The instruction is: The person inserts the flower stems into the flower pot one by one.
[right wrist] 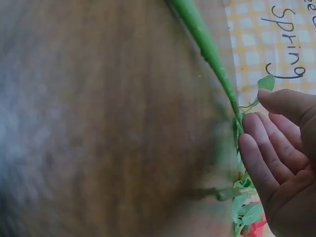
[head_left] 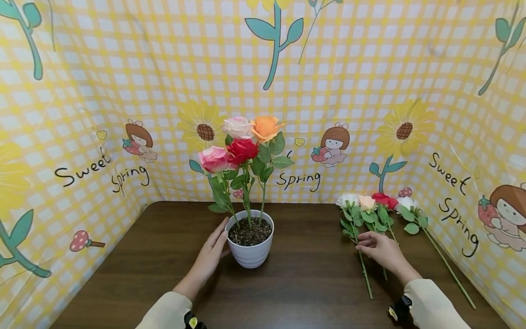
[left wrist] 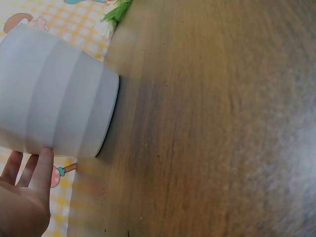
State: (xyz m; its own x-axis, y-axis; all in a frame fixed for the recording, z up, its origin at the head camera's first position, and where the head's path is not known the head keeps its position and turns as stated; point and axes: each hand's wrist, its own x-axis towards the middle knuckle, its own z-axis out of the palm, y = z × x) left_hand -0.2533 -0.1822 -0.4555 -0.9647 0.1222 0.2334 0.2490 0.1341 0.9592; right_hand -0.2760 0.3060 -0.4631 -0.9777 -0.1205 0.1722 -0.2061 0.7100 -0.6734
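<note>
On the table stands a white ribbed flowerpot (head_left: 251, 253) filled with dark soil. Four-headed in colour, its roses are pale pink (head_left: 237, 127), orange (head_left: 267, 128), red (head_left: 243, 150) and pink (head_left: 214, 159). My left hand (head_left: 210, 251) rests against the pot's left side with fingers extended; the left wrist view shows those fingertips (left wrist: 45, 158) at the pot wall (left wrist: 59, 94). Over at the right, my right hand (head_left: 382, 250) is at the stem (head_left: 365, 274) of a white rose (head_left: 348, 199). In the right wrist view its fingertips (right wrist: 247, 140) meet the green stem (right wrist: 210, 54), with the thumb held apart.
Beside that white rose lie a peach rose (head_left: 367, 203), a red rose (head_left: 385, 200) and another white rose (head_left: 406, 204), heads toward the back. A yellow checked cloth (head_left: 230, 59) walls the brown wooden table (head_left: 312, 274) at the back and both sides.
</note>
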